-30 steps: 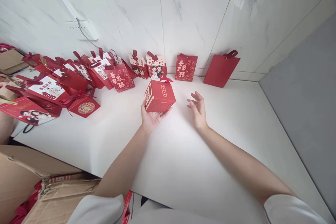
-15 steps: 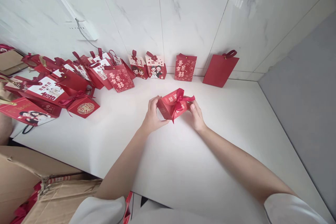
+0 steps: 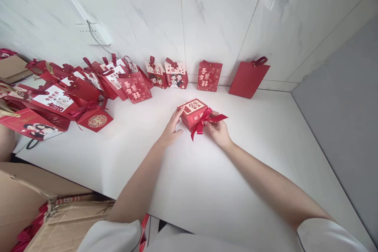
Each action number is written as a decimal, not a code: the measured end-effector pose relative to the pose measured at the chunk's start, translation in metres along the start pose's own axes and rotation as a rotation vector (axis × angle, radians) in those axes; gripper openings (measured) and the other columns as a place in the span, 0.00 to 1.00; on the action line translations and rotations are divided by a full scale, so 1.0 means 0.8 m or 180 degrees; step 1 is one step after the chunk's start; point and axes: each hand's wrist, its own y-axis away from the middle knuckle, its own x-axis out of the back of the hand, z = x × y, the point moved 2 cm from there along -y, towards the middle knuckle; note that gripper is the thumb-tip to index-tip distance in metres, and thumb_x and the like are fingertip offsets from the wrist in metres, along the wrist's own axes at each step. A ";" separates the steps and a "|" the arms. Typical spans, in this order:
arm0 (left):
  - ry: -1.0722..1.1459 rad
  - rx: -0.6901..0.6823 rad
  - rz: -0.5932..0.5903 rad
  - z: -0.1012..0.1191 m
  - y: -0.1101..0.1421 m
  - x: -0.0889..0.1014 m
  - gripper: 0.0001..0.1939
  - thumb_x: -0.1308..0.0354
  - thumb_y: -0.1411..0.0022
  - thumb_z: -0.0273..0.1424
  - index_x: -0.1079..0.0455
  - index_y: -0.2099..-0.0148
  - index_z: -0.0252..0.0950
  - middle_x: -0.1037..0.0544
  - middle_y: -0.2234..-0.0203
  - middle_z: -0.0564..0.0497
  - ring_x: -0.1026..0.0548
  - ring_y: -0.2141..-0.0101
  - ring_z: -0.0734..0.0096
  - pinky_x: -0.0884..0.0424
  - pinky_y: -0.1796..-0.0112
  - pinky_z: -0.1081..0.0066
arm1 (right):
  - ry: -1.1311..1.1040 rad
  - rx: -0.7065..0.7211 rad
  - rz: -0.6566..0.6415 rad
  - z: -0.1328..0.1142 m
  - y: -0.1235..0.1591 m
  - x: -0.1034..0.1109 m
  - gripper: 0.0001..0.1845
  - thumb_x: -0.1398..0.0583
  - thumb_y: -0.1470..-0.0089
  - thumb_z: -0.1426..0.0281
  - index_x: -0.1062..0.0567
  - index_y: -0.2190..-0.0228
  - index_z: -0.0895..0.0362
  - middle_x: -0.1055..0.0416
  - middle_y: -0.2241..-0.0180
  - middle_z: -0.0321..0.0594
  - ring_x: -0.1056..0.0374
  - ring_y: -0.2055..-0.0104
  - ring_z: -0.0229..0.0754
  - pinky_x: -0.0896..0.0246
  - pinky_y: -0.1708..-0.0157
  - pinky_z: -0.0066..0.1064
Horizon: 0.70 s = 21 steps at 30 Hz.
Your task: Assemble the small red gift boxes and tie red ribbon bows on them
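A small red gift box (image 3: pixel 191 112) with a cream-and-red printed top is on or just over the white table, between my two hands. Its front bears a shiny red ribbon bow (image 3: pixel 202 120), whose tails spread left and right. My left hand (image 3: pixel 173 128) grips the box's left side, the fingers against the upper edge and the thumb lower down. At the right end, my right hand (image 3: pixel 219 130) holds the box by the bow side, thumb at the ribbon. The far fingers of both hands are partly hidden behind the box.
Along the tiled wall stand several red gift bags, including a plain red one (image 3: pixel 249 79) and a patterned one (image 3: pixel 209 76). More bags and a ribboned hexagonal box (image 3: pixel 96 119) crowd the left. An open cardboard carton (image 3: pixel 71 220) lies front left; another person's arm (image 3: pixel 6 141) shows there.
The gift box has been tipped so its printed top now faces up and the bow faces toward me. Both hands have shifted their grip around it.
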 end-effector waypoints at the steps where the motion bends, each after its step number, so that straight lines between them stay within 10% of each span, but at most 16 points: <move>1: 0.0270 0.0068 -0.0002 0.001 0.000 -0.001 0.39 0.39 0.47 0.29 0.44 0.34 0.50 0.49 0.33 0.49 0.48 0.35 0.48 0.50 0.38 0.47 | -0.0051 -0.0018 -0.0019 0.001 0.000 0.000 0.23 0.39 0.44 0.59 0.32 0.49 0.52 0.31 0.48 0.46 0.32 0.48 0.51 0.31 0.52 0.45; 9: 0.0460 0.0325 0.0897 -0.004 -0.002 0.000 0.58 0.27 0.59 0.31 0.57 0.31 0.50 0.43 0.37 0.42 0.33 0.43 0.50 0.29 0.50 0.55 | 0.0170 0.0345 -0.0347 -0.006 0.003 -0.001 0.21 0.39 0.43 0.63 0.32 0.48 0.50 0.32 0.46 0.45 0.36 0.42 0.49 0.41 0.42 0.47; 16: -0.0085 -0.0524 0.1629 0.046 0.012 0.009 0.51 0.23 0.71 0.29 0.37 0.42 0.43 0.39 0.41 0.42 0.42 0.37 0.47 0.36 0.43 0.54 | -0.0487 -0.0534 -0.0307 0.021 -0.012 0.007 0.24 0.36 0.50 0.61 0.32 0.51 0.49 0.32 0.45 0.44 0.31 0.47 0.49 0.35 0.48 0.49; 21: -0.0220 -0.0608 0.1573 0.032 0.013 0.012 0.35 0.23 0.69 0.29 0.32 0.55 0.40 0.33 0.48 0.42 0.44 0.37 0.44 0.44 0.39 0.48 | -0.0766 -0.0802 -0.0023 0.028 -0.016 0.007 0.22 0.35 0.55 0.64 0.29 0.56 0.50 0.30 0.48 0.43 0.30 0.51 0.48 0.33 0.50 0.49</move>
